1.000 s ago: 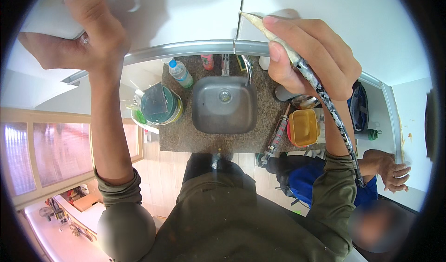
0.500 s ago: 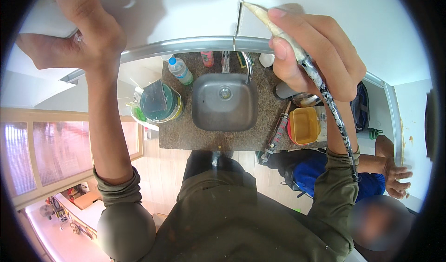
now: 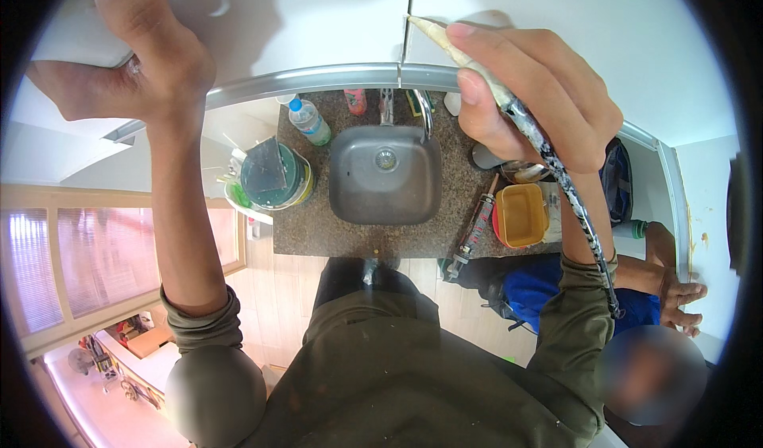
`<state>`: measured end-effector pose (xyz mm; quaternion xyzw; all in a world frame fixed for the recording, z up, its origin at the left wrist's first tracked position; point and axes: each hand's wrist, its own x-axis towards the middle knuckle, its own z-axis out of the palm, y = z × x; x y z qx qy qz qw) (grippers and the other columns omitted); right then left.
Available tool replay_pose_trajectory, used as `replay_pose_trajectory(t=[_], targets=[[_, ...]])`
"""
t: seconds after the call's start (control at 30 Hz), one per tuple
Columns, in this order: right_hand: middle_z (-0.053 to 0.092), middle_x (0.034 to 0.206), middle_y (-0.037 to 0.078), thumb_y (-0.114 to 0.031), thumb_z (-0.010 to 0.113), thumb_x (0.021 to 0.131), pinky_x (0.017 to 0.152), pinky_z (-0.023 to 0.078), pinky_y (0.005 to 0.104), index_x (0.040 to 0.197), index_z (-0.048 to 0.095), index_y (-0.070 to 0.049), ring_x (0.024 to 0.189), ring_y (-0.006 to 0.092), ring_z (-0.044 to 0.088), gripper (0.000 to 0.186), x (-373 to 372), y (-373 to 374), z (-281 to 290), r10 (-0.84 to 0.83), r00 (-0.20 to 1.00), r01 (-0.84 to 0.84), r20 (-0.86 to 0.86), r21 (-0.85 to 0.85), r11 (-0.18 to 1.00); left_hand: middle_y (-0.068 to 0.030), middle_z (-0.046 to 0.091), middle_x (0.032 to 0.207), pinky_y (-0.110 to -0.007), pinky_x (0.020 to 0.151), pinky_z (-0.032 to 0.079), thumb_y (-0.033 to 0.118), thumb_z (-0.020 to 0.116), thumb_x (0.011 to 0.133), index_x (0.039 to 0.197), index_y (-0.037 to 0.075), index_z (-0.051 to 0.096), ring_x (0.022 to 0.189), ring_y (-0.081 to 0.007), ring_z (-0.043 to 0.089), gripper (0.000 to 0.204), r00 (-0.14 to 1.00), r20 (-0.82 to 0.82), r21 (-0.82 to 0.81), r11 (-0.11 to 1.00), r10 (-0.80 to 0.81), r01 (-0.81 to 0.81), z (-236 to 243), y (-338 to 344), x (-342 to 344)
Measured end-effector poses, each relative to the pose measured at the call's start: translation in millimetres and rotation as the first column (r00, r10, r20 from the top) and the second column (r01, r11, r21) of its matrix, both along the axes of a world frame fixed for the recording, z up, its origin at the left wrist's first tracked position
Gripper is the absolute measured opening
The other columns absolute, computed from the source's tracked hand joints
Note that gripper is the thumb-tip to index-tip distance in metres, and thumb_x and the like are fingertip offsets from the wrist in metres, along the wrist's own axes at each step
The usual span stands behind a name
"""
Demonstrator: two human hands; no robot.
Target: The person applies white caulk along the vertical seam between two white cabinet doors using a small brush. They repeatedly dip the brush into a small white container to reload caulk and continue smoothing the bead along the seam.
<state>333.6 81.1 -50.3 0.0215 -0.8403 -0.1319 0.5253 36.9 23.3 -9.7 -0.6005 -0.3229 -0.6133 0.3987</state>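
My right hand is closed, pinching a slim tool with a pointed cream tip and a black handle spotted with white. Its tip meets the dark seam between two white cabinet panels. At upper left, my left hand is raised against the white surface. Its thumb points up, and the thumb and fingers curve around a pale, rounded thing whose kind I cannot make out. The picture's rim cuts off the fingertips.
Below lies a stone counter with a metal sink. A bottle and a bucket stand on the left; a caulking gun and a yellow container on the right. Another person's hand shows at far right.
My right hand and the tool's tip have moved slightly down along the seam. My left hand has stayed put. The other person's arm at the right has shifted a little.
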Motion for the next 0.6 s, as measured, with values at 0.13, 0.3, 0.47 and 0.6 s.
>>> replay_pose_trajectory(t=[0.13,0.3,0.47,0.6], targets=[[0.074,0.081,0.016,-0.008,0.073,0.082,0.063,0.059,0.0283,0.096,0.075,0.003,0.068,0.0234,0.072,0.018,2.9,-1.4,2.2,0.014,0.996,-0.011,0.086,-0.030,0.999,-0.0155,0.065,0.081,-0.035,0.056,0.064,0.038,0.061,0.094,0.102,-0.001,0.048,0.067,-0.0210,0.071,0.042,0.997,-0.008,-0.032,0.997,0.072,-0.072,-3.1,-2.9,-4.1],[0.074,0.083,0.017,-0.007,0.073,0.079,0.062,0.058,0.0273,0.096,0.075,0.002,0.070,0.0234,0.073,0.020,2.4,-1.1,0.5,0.010,0.998,-0.009,0.055,-0.022,1.000,-0.0155,0.065,0.081,-0.035,0.056,0.064,0.040,0.060,0.094,0.102,0.000,0.048,0.068,-0.0211,0.072,0.043,0.999,-0.011,-0.023,0.998,0.050,-0.050,-2.7,-1.4,-4.7],[0.074,0.083,0.013,-0.009,0.073,0.076,0.065,0.058,0.0271,0.096,0.076,-0.002,0.071,0.0225,0.073,0.021,2.6,-0.9,-2.1,-0.009,0.998,0.011,0.054,-0.031,0.999,-0.0142,0.065,0.081,-0.035,0.056,0.064,0.039,0.061,0.094,0.101,0.000,0.049,0.067,-0.0206,0.071,0.041,0.998,-0.040,-0.003,0.999,0.048,-0.048,-0.4,-0.9,-8.8],[0.075,0.084,0.010,-0.011,0.073,0.076,0.067,0.057,0.0286,0.096,0.078,-0.006,0.072,0.0217,0.073,0.021,5.5,-3.4,-5.6,-0.045,0.995,0.050,0.094,-0.057,0.997,-0.0138,0.066,0.082,-0.034,0.056,0.063,0.038,0.061,0.094,0.100,0.000,0.051,0.067,-0.0202,0.071,0.040,0.997,-0.060,-0.008,0.999,0.044,-0.045,1.9,-2.7,-7.4]])
